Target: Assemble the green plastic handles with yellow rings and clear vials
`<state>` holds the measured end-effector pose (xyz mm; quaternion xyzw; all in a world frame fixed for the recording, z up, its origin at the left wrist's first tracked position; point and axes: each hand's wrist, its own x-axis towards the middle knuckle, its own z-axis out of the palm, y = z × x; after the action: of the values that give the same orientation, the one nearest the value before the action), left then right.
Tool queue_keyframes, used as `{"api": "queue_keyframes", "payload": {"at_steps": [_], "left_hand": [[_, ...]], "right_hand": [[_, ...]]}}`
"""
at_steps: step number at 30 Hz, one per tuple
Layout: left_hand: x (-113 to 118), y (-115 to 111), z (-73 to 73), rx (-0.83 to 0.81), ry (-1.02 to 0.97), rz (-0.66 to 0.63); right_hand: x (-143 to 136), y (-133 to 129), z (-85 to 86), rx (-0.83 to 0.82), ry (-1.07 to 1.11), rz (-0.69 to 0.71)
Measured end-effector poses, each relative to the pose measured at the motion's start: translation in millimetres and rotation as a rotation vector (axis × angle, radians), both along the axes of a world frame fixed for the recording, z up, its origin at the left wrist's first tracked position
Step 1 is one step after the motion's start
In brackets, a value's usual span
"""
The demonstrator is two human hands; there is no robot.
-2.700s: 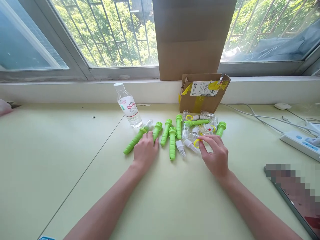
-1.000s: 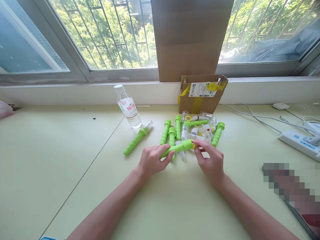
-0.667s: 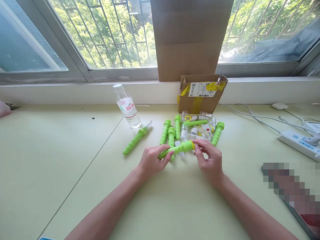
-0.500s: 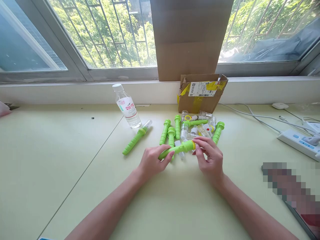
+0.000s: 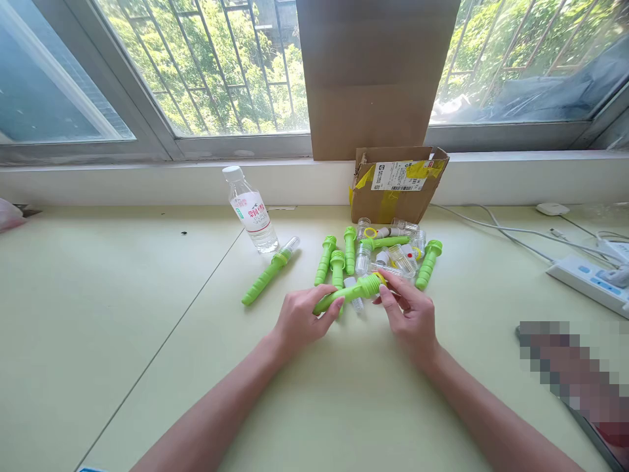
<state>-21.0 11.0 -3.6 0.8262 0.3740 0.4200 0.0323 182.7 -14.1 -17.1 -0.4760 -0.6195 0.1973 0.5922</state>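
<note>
A green plastic handle (image 5: 348, 294) lies across between my hands, its threaded end pointing right. My left hand (image 5: 305, 317) is closed around its narrow end, thumb in front. At the threaded end, the fingertips of my right hand (image 5: 409, 318) pinch a yellow ring (image 5: 380, 278); part of the ring is hidden by those fingers. Just behind sit several similar green handles, one of them upright-lying (image 5: 325, 261), along with ribbed clear plastic cups (image 5: 401, 261) and a white-topped clear piece (image 5: 354, 295). To the left rests a green handle with a clear cup fitted on its end (image 5: 268, 277).
A clear water bottle (image 5: 253, 211) stands behind the left handle. An opened cardboard box (image 5: 393, 196) is by the window sill. On the right are a white power strip (image 5: 587, 282), cables and a dark-edged flat object (image 5: 584, 419), mostly blurred out.
My right fingers have shifted slightly left and closer around the yellow ring at the threaded end. My left hand keeps its hold on the green handle.
</note>
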Motion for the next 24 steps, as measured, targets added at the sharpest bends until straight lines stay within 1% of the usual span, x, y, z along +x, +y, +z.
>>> {"api": "queue_keyframes", "payload": {"at_steps": [3, 9, 17, 20, 24], "left_hand": [[-0.2, -0.1, 0.2, 0.012, 0.006, 0.011], [-0.2, -0.2, 0.8, 0.022, 0.027, 0.016], [1.5, -1.6, -0.5, 0.013, 0.049, 0.025], [1.9, -1.9, -0.7, 0.016, 0.052, 0.030], [1.5, -2.0, -0.4, 0.030, 0.066, 0.029]], "right_hand": [[-1.5, -0.9, 0.8, -0.042, 0.028, 0.001], [-5.5, -1.0, 3.9, 0.098, -0.044, -0.049], [-5.0, -1.4, 1.7, 0.191, -0.123, -0.126], [-5.8, -1.7, 1.8, 0.193, -0.110, -0.135], [-6.6, -2.1, 3.1, 0.152, -0.075, -0.111]]}}
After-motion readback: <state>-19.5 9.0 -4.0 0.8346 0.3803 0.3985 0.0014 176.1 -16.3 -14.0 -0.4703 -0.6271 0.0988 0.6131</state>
